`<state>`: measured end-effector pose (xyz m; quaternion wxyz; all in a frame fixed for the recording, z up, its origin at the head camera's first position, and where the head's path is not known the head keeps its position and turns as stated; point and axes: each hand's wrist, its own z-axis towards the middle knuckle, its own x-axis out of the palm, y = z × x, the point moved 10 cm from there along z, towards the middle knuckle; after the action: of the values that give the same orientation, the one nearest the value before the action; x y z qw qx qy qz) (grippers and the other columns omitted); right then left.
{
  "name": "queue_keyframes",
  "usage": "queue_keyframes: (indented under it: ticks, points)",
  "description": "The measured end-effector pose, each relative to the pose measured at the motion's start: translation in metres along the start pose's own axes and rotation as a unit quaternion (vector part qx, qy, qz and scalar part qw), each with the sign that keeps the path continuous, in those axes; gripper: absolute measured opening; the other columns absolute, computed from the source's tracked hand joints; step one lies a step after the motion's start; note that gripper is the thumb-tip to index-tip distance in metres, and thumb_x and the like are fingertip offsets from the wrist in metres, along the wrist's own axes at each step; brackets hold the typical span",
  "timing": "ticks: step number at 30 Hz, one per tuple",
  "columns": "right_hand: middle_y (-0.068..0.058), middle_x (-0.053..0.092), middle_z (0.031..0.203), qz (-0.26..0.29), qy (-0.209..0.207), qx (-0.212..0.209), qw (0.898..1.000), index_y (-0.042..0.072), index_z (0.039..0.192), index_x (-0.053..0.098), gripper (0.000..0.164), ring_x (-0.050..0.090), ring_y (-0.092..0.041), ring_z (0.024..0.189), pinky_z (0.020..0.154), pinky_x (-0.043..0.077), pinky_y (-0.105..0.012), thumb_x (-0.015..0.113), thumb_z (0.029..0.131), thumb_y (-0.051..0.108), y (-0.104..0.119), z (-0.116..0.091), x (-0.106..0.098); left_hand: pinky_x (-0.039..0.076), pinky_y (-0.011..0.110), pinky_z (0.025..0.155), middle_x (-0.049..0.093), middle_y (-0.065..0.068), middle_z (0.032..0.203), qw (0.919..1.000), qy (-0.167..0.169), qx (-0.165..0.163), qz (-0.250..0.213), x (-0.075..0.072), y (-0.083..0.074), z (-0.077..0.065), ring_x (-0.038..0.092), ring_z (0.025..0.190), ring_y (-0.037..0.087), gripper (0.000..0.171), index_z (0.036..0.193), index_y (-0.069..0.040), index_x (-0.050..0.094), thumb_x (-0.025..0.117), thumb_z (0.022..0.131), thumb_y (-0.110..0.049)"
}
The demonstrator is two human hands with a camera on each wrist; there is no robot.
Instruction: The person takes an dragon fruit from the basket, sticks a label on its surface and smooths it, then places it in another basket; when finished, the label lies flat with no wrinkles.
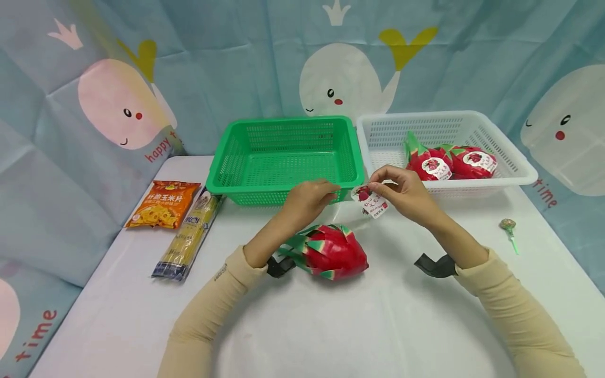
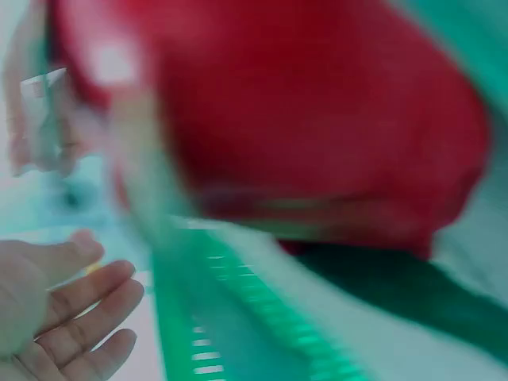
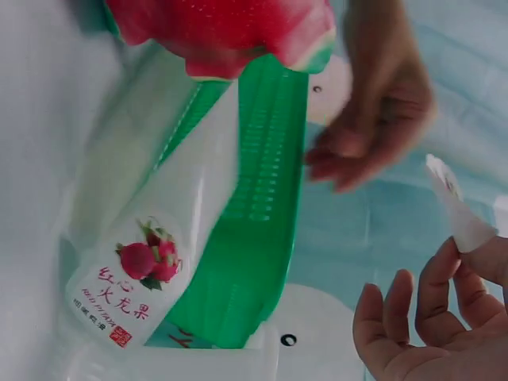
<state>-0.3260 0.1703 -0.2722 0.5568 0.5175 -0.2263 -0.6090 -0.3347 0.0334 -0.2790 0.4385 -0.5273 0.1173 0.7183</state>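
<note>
My right hand (image 1: 402, 191) pinches a white dragon fruit label (image 1: 375, 203) between thumb and fingertips, above the table; in the right wrist view this label (image 3: 468, 218) is curled. Left of it, my left hand (image 1: 307, 202) is raised before the green basket with relaxed fingers and nothing in them, as the left wrist view also shows (image 2: 79, 309). A red dragon fruit (image 1: 337, 254) with green-tipped scales lies on its side below, its leafy end partly behind my left forearm. In the right wrist view, a clear film bears another printed label (image 3: 139, 282).
The green basket (image 1: 285, 186) stands at the back centre. Beside it, a white basket (image 1: 491, 184) holds two labelled dragon fruits (image 1: 430, 164). To the left lie an orange snack bag (image 1: 163, 203) and a pack of spaghetti (image 1: 189, 236). A lollipop (image 1: 508, 226) lies at right.
</note>
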Motion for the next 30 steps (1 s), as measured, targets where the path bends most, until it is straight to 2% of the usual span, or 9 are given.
queue_keyframes:
  ticks: [2, 5, 8, 11, 16, 19, 22, 25, 30]
  points:
    - [-0.001, 0.062, 0.089, -0.02, 0.003, -0.006, 1.0, -0.003, 0.094, 0.061, 0.012, 0.057, -0.009, 0.082, 0.078, 0.051, -0.013, 0.061, 0.087, 0.006, 0.001, 0.001, 0.003, 0.054, 0.026, 0.073, 0.07, 0.004, 0.1, 0.9983, -0.023, -0.007, -0.054, -0.014, -0.004, 0.0, 0.066, 0.084, 0.014, 0.022, 0.106, -0.006, 0.068, 0.06, 0.09, -0.018]
    - [-0.004, 0.062, 0.088, -0.042, 0.011, -0.012, 0.999, -0.001, 0.093, 0.063, 0.01, 0.058, -0.009, 0.082, 0.08, 0.05, -0.013, 0.062, 0.087, 0.007, 0.004, 0.002, 0.008, 0.052, 0.022, 0.069, 0.071, 0.003, 0.096, 0.9895, -0.043, -0.022, -0.136, -0.029, -0.01, 0.001, 0.063, 0.078, 0.011, 0.021, 0.101, -0.007, 0.069, 0.062, 0.089, -0.021]
    - [-0.006, 0.063, 0.088, -0.048, 0.027, -0.011, 0.998, 0.001, 0.094, 0.063, 0.011, 0.058, -0.011, 0.083, 0.081, 0.05, -0.014, 0.063, 0.087, 0.009, 0.008, 0.003, 0.015, 0.05, 0.019, 0.065, 0.07, -0.001, 0.089, 0.9844, -0.037, -0.037, -0.168, -0.033, -0.016, 0.003, 0.06, 0.073, 0.007, 0.018, 0.096, -0.009, 0.069, 0.067, 0.084, -0.024]
    - [-0.008, 0.064, 0.094, -0.053, 0.024, -0.009, 0.998, 0.002, 0.101, 0.064, 0.017, 0.059, -0.01, 0.086, 0.081, 0.05, -0.013, 0.062, 0.087, 0.01, 0.012, 0.001, 0.019, 0.048, 0.019, 0.061, 0.069, -0.002, 0.082, 0.9832, -0.031, -0.053, -0.172, -0.032, -0.02, 0.002, 0.057, 0.07, 0.007, 0.014, 0.089, -0.01, 0.069, 0.069, 0.083, -0.022]
    - [-0.008, 0.059, 0.105, -0.057, -0.061, 0.0, 0.997, 0.001, 0.116, 0.055, 0.031, 0.056, -0.006, 0.095, 0.087, 0.047, -0.014, 0.061, 0.088, 0.011, 0.012, -0.007, 0.007, 0.047, 0.02, 0.06, 0.068, -0.001, 0.077, 0.9736, -0.056, -0.099, -0.198, -0.032, -0.013, -0.005, 0.054, 0.069, 0.009, 0.011, 0.085, -0.009, 0.068, 0.067, 0.085, -0.019]
    - [-0.002, 0.057, 0.1, -0.051, -0.091, 0.02, 0.994, -0.001, 0.11, 0.053, 0.029, 0.054, -0.005, 0.096, 0.087, 0.046, -0.019, 0.063, 0.087, 0.012, 0.006, -0.018, 0.004, 0.047, 0.02, 0.061, 0.068, 0.0, 0.077, 0.9663, -0.08, -0.118, -0.214, -0.036, -0.01, -0.011, 0.054, 0.069, 0.009, 0.011, 0.084, -0.008, 0.068, 0.066, 0.085, -0.02]
    - [0.003, 0.059, 0.09, -0.038, -0.089, 0.038, 0.995, 0.0, 0.1, 0.057, 0.022, 0.055, -0.006, 0.09, 0.083, 0.047, -0.02, 0.064, 0.087, 0.016, -0.001, -0.03, 0.007, 0.047, 0.02, 0.059, 0.068, 0.0, 0.076, 0.965, -0.092, -0.114, -0.218, -0.039, -0.013, -0.016, 0.054, 0.067, 0.009, 0.011, 0.083, -0.008, 0.068, 0.067, 0.085, -0.019]
    - [0.003, 0.062, 0.085, -0.017, -0.075, 0.057, 0.995, 0.001, 0.092, 0.061, 0.019, 0.058, -0.011, 0.082, 0.076, 0.05, -0.018, 0.064, 0.087, 0.019, -0.007, -0.04, 0.01, 0.047, 0.021, 0.058, 0.068, -0.002, 0.074, 0.9698, -0.093, -0.102, -0.201, -0.04, -0.02, -0.023, 0.054, 0.063, 0.007, 0.01, 0.081, -0.009, 0.069, 0.067, 0.085, -0.018]
    - [0.004, 0.062, 0.085, -0.01, -0.012, 0.094, 0.995, 0.006, 0.09, 0.061, 0.014, 0.06, -0.011, 0.076, 0.07, 0.052, -0.02, 0.065, 0.086, 0.019, -0.017, -0.054, 0.023, 0.043, 0.024, 0.07, 0.065, -0.006, 0.064, 0.9791, -0.073, -0.105, -0.158, -0.029, -0.028, -0.042, 0.053, 0.056, 0.0, 0.009, 0.075, -0.012, 0.068, 0.068, 0.082, -0.017]
